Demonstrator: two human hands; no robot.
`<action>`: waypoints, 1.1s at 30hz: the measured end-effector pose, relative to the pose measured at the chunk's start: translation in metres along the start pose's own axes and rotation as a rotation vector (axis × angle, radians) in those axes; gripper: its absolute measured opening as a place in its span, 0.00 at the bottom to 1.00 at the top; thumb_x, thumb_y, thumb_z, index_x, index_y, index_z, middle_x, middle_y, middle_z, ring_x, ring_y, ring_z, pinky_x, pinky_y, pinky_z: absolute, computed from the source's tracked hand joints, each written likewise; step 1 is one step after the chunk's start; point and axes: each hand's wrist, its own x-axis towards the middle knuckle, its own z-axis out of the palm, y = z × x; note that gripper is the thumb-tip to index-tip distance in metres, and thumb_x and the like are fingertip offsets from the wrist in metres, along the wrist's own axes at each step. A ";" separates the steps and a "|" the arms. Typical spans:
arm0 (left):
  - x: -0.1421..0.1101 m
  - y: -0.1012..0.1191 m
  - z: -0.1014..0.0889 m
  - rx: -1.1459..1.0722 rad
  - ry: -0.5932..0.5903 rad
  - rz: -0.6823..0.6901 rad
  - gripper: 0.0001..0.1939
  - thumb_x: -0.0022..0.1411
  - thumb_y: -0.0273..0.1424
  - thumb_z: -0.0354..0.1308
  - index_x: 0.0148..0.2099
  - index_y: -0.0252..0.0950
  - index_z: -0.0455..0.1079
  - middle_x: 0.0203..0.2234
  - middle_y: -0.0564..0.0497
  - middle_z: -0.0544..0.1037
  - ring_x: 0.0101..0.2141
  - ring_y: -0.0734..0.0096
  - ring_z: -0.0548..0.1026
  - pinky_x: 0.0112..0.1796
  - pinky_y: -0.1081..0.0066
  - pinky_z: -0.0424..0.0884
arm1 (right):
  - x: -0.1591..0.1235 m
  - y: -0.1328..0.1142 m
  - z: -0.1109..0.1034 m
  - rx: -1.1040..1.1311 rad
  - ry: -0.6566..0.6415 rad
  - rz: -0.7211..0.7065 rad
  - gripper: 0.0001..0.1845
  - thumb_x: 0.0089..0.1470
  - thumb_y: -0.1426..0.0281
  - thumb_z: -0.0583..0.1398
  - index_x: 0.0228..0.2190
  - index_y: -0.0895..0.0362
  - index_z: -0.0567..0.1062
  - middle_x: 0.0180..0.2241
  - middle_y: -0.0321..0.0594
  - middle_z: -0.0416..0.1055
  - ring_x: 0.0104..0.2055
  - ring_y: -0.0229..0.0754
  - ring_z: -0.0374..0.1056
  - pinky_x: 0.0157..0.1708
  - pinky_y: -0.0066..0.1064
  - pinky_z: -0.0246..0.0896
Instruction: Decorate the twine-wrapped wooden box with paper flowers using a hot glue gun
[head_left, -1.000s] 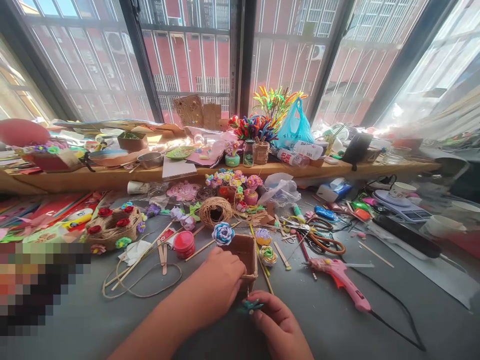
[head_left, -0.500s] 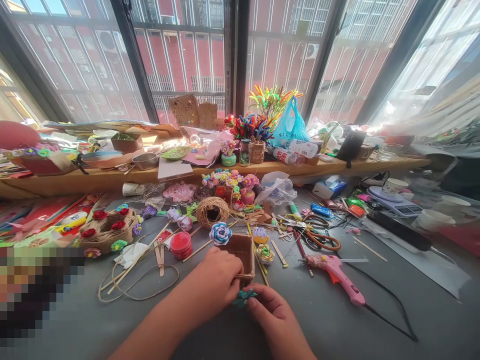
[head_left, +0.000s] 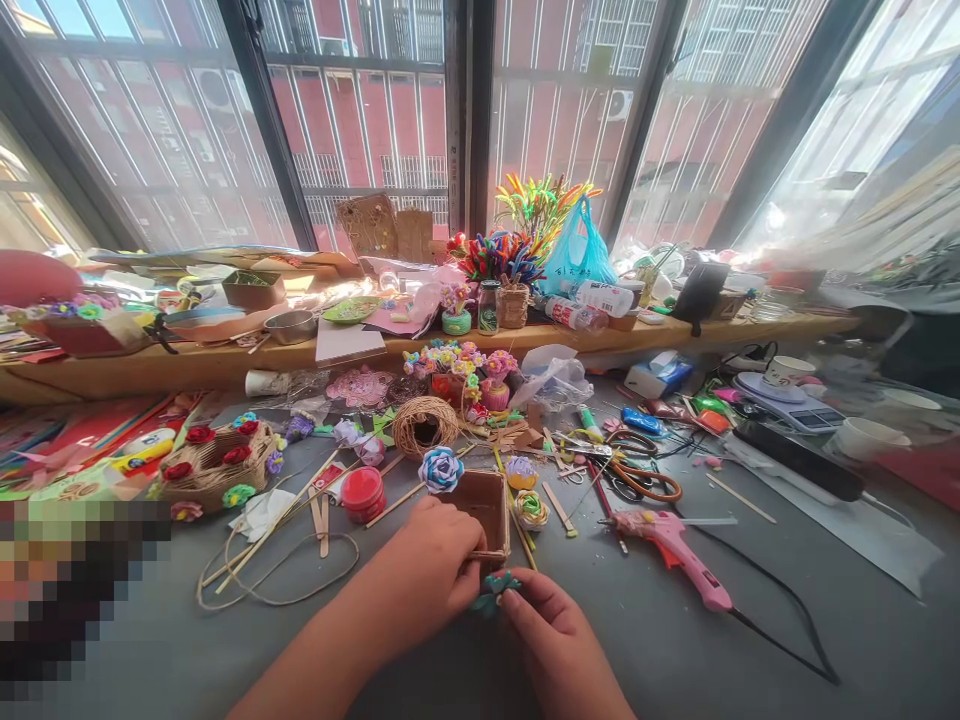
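Note:
My left hand [head_left: 433,568] grips the near side of a small brown box [head_left: 486,505] that stands open on the grey table. My right hand [head_left: 551,640] pinches a little teal paper flower [head_left: 493,590] and holds it against the box's front wall, just below its rim. A blue and white paper rose [head_left: 441,468] on a stick lies beside the box's far left corner. Two more small roses [head_left: 529,493] lie to the right of the box.
A pink glue gun [head_left: 675,555] with a black cord lies right of my hands. Scissors [head_left: 637,480], a twine ball [head_left: 424,424], a red lid [head_left: 362,492], a woven basket of roses [head_left: 217,460] and loose sticks crowd the table. A cluttered wooden shelf [head_left: 375,350] runs below the windows.
My right hand has lifted the teal flower from the table up against the box's front. My left hand has stayed on the box.

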 end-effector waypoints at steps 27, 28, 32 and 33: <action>-0.002 0.002 0.004 -0.046 0.033 0.003 0.03 0.69 0.33 0.62 0.42 0.39 0.74 0.36 0.50 0.80 0.38 0.59 0.73 0.46 0.58 0.63 | 0.016 -0.053 0.000 -0.527 -0.064 -0.389 0.22 0.49 0.62 0.76 0.45 0.52 0.81 0.41 0.40 0.77 0.37 0.45 0.72 0.38 0.35 0.70; -0.002 0.002 0.004 -0.046 0.028 0.000 0.03 0.69 0.32 0.61 0.42 0.39 0.74 0.36 0.50 0.80 0.38 0.59 0.74 0.47 0.57 0.63 | 0.017 -0.051 0.000 -0.521 -0.063 -0.389 0.22 0.49 0.63 0.76 0.45 0.51 0.81 0.41 0.40 0.76 0.37 0.45 0.72 0.38 0.35 0.70; -0.001 0.005 0.004 -0.036 0.029 -0.021 0.02 0.68 0.31 0.61 0.41 0.39 0.74 0.35 0.50 0.80 0.37 0.59 0.73 0.46 0.57 0.63 | 0.017 -0.046 0.001 -0.498 -0.055 -0.391 0.19 0.51 0.66 0.75 0.44 0.51 0.80 0.41 0.40 0.76 0.40 0.46 0.73 0.41 0.35 0.70; -0.001 0.006 0.004 -0.034 0.034 -0.024 0.02 0.68 0.31 0.61 0.40 0.39 0.73 0.35 0.50 0.80 0.37 0.59 0.73 0.46 0.57 0.63 | 0.017 -0.045 0.001 -0.491 -0.060 -0.391 0.19 0.51 0.66 0.74 0.44 0.51 0.79 0.42 0.40 0.77 0.41 0.47 0.73 0.41 0.36 0.70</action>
